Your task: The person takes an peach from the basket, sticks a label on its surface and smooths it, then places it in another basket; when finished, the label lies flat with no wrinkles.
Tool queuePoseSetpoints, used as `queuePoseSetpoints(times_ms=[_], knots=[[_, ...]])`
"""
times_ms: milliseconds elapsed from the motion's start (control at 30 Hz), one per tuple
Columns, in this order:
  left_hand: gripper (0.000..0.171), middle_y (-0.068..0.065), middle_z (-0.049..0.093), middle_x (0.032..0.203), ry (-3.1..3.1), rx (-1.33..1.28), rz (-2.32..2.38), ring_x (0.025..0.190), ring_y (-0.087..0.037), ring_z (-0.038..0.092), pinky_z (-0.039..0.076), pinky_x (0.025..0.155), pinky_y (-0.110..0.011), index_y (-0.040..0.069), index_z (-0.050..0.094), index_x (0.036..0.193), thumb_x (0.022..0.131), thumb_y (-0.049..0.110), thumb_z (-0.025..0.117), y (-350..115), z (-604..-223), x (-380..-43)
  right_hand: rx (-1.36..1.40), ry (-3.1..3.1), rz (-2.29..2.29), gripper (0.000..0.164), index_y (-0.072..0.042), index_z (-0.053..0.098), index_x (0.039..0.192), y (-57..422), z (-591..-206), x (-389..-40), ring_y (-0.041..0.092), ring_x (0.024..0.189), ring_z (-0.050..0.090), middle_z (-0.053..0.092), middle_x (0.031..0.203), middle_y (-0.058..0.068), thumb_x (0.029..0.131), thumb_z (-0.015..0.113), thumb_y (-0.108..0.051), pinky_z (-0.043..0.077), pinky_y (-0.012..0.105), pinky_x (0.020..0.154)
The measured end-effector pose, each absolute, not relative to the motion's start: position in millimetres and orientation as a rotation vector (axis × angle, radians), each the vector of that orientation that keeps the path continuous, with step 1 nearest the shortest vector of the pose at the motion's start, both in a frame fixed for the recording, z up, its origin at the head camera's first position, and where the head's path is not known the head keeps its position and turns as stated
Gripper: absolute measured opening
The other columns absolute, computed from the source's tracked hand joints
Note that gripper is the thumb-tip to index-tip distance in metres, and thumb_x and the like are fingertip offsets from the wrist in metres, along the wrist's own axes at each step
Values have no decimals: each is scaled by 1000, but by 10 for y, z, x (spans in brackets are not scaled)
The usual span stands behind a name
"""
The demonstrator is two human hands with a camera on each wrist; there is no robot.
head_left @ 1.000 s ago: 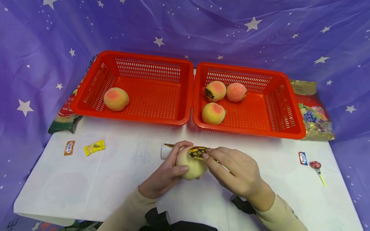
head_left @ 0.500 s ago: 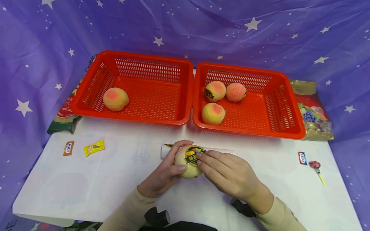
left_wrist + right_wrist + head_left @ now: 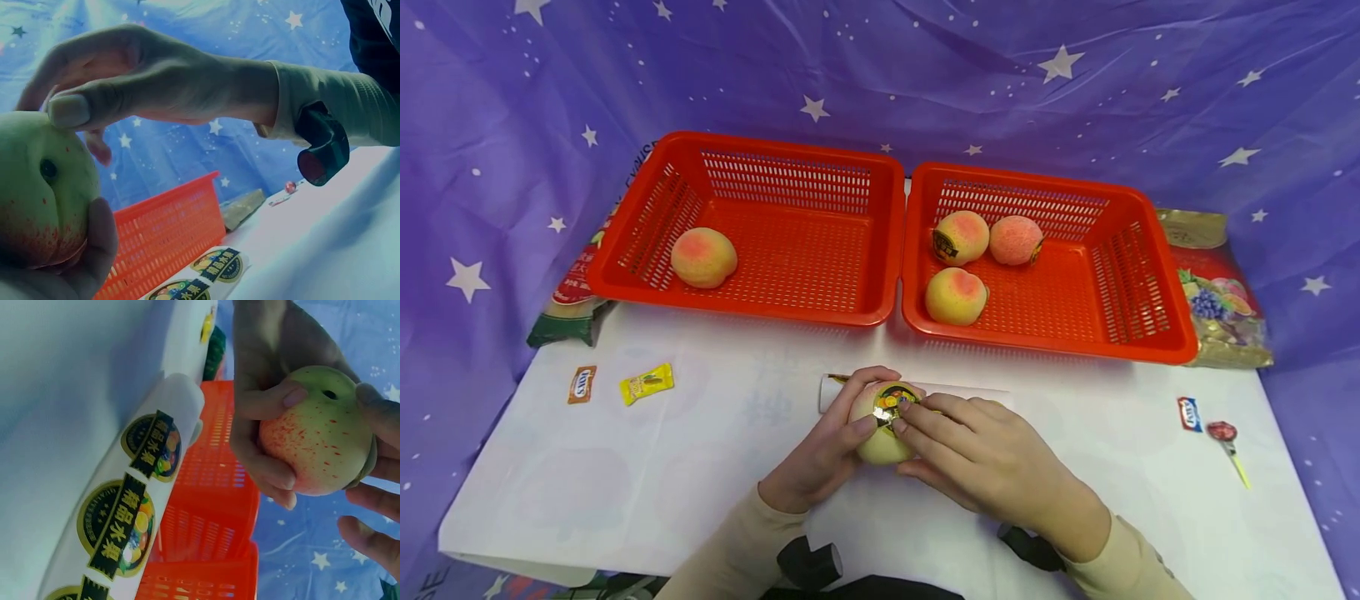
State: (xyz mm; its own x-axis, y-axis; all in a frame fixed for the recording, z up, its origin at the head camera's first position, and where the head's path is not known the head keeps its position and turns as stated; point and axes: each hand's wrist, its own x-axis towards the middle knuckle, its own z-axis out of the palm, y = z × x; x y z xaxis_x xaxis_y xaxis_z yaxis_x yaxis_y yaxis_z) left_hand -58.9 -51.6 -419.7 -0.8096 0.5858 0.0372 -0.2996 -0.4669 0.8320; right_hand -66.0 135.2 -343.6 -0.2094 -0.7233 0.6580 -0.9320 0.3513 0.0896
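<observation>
My left hand (image 3: 820, 454) grips a peach (image 3: 880, 450) in front of me, thumb and fingers curled around its side. On the peach's upper face lies a round black-and-gold fruit sticker (image 3: 887, 402). My right hand (image 3: 985, 450) rests its fingertips on that sticker, fingers mostly extended and partly covering it. In the left wrist view the right thumb touches the peach's top. The right wrist view shows the peach (image 3: 319, 444) held by the left hand, with the right fingers spread beside it. Behind the hands lies a white roll of stickers (image 3: 119, 519), partly hidden in the head view.
Two red baskets stand at the back: the left basket (image 3: 805, 312) holds one peach (image 3: 703, 258), the right basket (image 3: 1060, 343) three. Wrapped candies (image 3: 647, 384) lie at left; a small candy (image 3: 1189, 414) and a lollipop (image 3: 1222, 432) at right. Bags (image 3: 1225, 308) lie beside the baskets.
The right fingers have moved left, from pinching the sticker's edge to pressing on its face. The sticker now lies flatter on the peach, and the peach has shifted slightly left.
</observation>
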Motion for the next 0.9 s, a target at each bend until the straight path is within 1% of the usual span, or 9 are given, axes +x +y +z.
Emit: queuePoseSetpoints(times_ms=[200, 333, 567, 733, 800, 900], knots=[[45, -12, 36, 123, 1271, 370, 2217, 108, -21, 43, 42, 83, -27, 15, 26, 128, 88, 24, 45, -508, -4220, -593, 1423, -2002, 423, 32, -5, 65, 103, 1344, -3452, -647, 19, 93, 60, 65, 102, 4, 85, 57, -31, 46, 29, 73], [44, -14, 37, 123, 1298, 373, 2236, 110, -23, 43, 41, 86, -28, 13, 26, 128, 89, 24, 44, -505, -4220, -588, 1418, -1957, 463, 32, -2, 64, 102, 1333, -3486, -643, 19, 91, 61, 65, 102, 7, 84, 58, -28, 46, 28, 72], [43, -16, 31, 125, 1360, 325, 2243, 111, -28, 40, 42, 87, -30, 14, 23, 129, 90, 24, 41, -495, -4208, -576, 1351, -1774, 576, 21, 2, 68, 87, 1277, -3564, -649, 19, 74, 64, 68, 84, 9, 80, 65, -17, 49, 29, 67], [42, -14, 31, 127, 1337, 275, 2254, 112, -26, 40, 40, 88, -31, 15, 24, 128, 90, 24, 39, -506, -4197, -583, 1334, -1685, 593, 15, 1, 67, 81, 1251, -3587, -645, 17, 65, 61, 66, 73, 7, 78, 66, -14, 49, 27, 59], [43, -13, 31, 127, 1334, 262, 2246, 112, -25, 39, 40, 87, -31, 17, 25, 128, 89, 25, 39, -514, -4185, -587, 1317, -1715, 597, 17, 1, 66, 85, 1256, -3600, -640, 18, 66, 59, 65, 76, 7, 79, 66, -16, 48, 27, 60], [43, -12, 31, 126, 1336, 269, 2244, 111, -24, 40, 40, 86, -31, 16, 25, 128, 89, 24, 39, -521, -4179, -590, 1283, -1831, 577, 26, -1, 65, 94, 1269, -3625, -635, 22, 78, 59, 63, 88, 9, 81, 63, -23, 48, 31, 67]])
